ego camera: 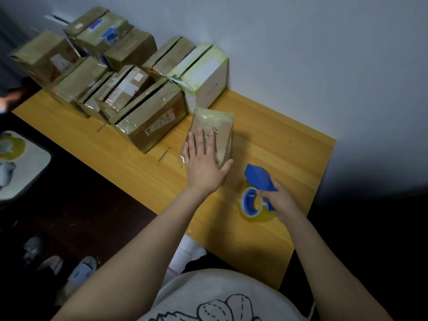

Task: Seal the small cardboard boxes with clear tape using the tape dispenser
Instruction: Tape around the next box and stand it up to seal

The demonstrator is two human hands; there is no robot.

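Right hand grips blue tape dispenser; left hand flat, released, on glossy tape-wrapped brown box.

A small brown cardboard box, glossy with clear tape and handwritten on top, lies flat mid-way along the table. A blue tape dispenser with a yellowish roll sits near the right edge. More taped boxes crowd the far left corner.

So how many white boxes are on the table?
1. The white box stands at the pile's right end, by the wall, just behind the brown box under the left hand. The pile may hide more.
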